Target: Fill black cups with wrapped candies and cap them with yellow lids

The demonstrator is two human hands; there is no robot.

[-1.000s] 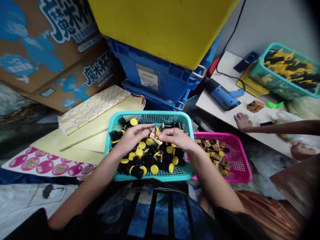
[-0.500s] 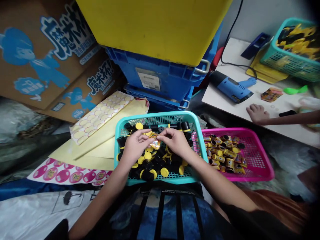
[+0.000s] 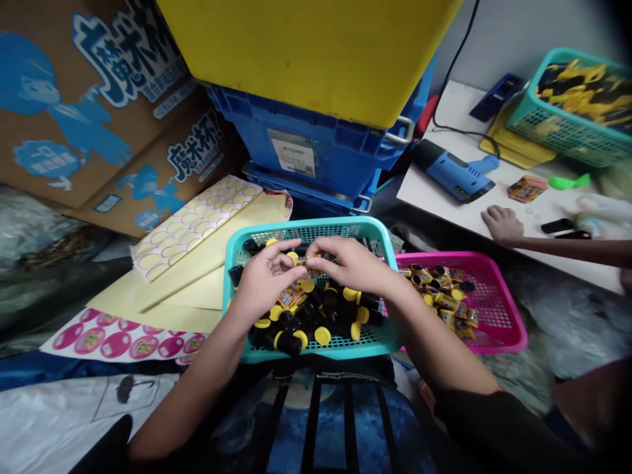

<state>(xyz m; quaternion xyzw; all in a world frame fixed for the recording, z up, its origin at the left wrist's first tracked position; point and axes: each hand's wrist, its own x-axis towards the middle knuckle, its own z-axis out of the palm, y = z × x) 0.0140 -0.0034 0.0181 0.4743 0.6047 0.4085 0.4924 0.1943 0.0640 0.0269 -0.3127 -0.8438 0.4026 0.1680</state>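
At centre frame, above the turquoise, rectangular, perforated plastic basket [image 3: 306, 226], we find the left hand [image 3: 261, 276] and right hand [image 3: 350, 263] pinching a small, yellowish printed piece [image 3: 303, 261], mostly hidden; we judge light, even fingertip pressure best.

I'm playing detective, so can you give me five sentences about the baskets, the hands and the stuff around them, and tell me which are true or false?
1. The left hand and right hand are over the front turquoise basket. True.
2. That basket holds only pink balls. False: it has black and yellow pieces in it.
3. The pink basket is left of it. False: the pink basket is on its right.
4. A blue tool lies on the white table. True.
5. The yellow box is under the blue crate. False: the yellow box is above the blue crate.
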